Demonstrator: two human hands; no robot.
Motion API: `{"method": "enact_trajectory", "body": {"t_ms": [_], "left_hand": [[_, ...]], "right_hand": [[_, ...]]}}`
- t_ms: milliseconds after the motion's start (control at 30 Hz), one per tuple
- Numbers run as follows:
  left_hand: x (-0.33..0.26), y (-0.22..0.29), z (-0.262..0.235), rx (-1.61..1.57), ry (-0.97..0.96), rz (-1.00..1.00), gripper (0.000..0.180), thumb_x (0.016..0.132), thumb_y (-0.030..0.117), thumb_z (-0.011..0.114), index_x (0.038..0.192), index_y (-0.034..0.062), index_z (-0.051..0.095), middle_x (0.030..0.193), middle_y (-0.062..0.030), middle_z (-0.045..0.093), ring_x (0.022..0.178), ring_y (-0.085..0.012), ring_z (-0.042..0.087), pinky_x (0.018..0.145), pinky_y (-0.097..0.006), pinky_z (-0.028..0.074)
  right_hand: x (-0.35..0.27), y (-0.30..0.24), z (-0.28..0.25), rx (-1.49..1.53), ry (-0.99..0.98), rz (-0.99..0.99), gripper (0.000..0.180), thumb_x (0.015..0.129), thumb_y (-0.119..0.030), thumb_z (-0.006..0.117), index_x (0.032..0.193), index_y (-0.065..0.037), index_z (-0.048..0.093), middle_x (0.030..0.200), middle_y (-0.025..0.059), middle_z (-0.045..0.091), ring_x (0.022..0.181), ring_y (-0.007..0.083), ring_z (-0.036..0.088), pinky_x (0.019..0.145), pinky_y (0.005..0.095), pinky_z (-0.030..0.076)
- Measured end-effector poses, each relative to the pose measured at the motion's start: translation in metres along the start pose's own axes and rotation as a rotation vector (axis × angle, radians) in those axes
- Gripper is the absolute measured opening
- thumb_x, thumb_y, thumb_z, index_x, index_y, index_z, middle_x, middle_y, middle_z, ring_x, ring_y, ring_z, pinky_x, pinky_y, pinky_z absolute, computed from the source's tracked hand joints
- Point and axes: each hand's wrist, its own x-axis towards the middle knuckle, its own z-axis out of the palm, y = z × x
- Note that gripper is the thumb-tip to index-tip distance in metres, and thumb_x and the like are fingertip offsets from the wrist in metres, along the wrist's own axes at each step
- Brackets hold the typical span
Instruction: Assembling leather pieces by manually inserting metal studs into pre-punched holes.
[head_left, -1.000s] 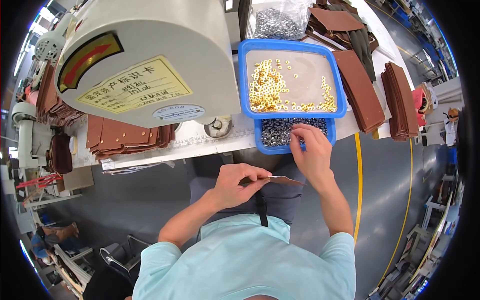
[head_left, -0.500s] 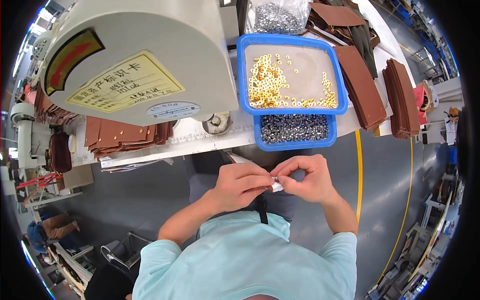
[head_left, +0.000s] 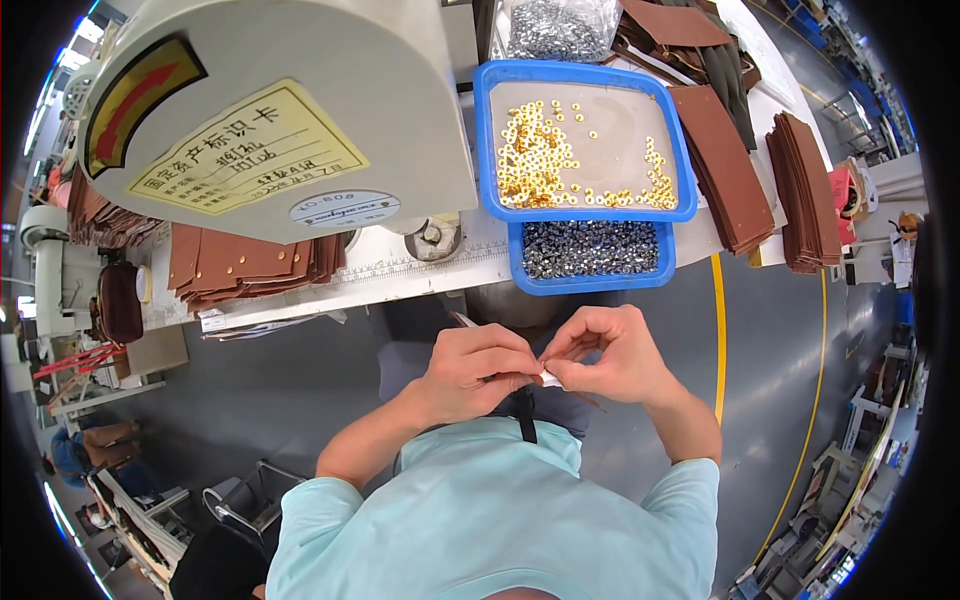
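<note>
My left hand (head_left: 475, 370) and my right hand (head_left: 610, 355) meet in front of my waist, fingertips nearly touching. Between them shows a small white piece (head_left: 551, 380), pinched by both; its kind is hard to make out, as the fingers cover most of it. A thin brown strip (head_left: 591, 401) pokes out below the right hand. Beyond my hands, a blue tray (head_left: 683, 160) holds gold-coloured ring-shaped metal pieces (head_left: 535, 160). It overlaps a second blue tray (head_left: 590, 287) filled with small dark silvery metal pieces (head_left: 590, 250).
A large pale machine head (head_left: 300, 50) overhangs the white worktable (head_left: 480, 262) at left. Brown leather pieces with gold studs (head_left: 240, 262) lie beneath it. Right of the trays are stacked brown leather panels (head_left: 722, 165). A bag of silvery parts (head_left: 552, 30) stands behind.
My right hand has shifted slightly, its thumb and fingers closer together over the white piece. The brown strip now shows below it. The table and trays sit slightly higher in view.
</note>
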Motion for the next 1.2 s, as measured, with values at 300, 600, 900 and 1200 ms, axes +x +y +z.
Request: {"method": "enact_trajectory", "body": {"t_ms": [300,600,900,1200], "left_hand": [[0.000,0.009,-0.002,-0.019,-0.009,-0.108,0.021,0.075,0.000,0.084,0.093,0.0085,0.077,0.092,-0.0043,0.074,0.077,-0.0203,0.072,0.064,-0.030,0.057],[-0.002,0.008,0.000,-0.043,-0.013,-0.142,0.020,0.076,-0.001,0.083,0.094,0.0080,0.077,0.092,-0.0047,0.075,0.079,-0.0207,0.073,0.067,-0.031,0.058],[-0.002,0.015,0.002,-0.113,0.022,-0.357,0.017,0.078,-0.005,0.081,0.092,0.0025,0.077,0.092,-0.0091,0.076,0.084,-0.0179,0.073,0.073,-0.029,0.058],[-0.009,0.017,0.002,-0.105,-0.062,-0.411,0.022,0.088,0.000,0.076,0.109,0.0037,0.074,0.100,-0.0098,0.075,0.088,-0.0183,0.073,0.078,-0.028,0.059]], "right_hand": [[-0.006,-0.004,0.006,-0.208,0.108,-0.216,0.017,0.082,-0.002,0.078,0.097,0.003,0.074,0.089,0.0106,0.079,0.084,0.0174,0.078,0.080,0.0295,0.064],[-0.008,-0.007,0.005,-0.301,0.079,-0.151,0.019,0.083,-0.003,0.077,0.101,0.002,0.074,0.089,0.0119,0.079,0.086,0.0199,0.079,0.079,0.0297,0.064],[-0.010,-0.008,0.008,-0.344,0.074,-0.331,0.028,0.081,-0.006,0.082,0.107,0.000,0.075,0.093,0.0105,0.078,0.085,0.0197,0.077,0.079,0.0312,0.063],[-0.002,0.009,0.004,-0.350,0.002,-0.302,0.027,0.077,-0.006,0.087,0.097,-0.004,0.070,0.087,0.0097,0.070,0.078,0.0241,0.070,0.067,0.0334,0.057]]}}
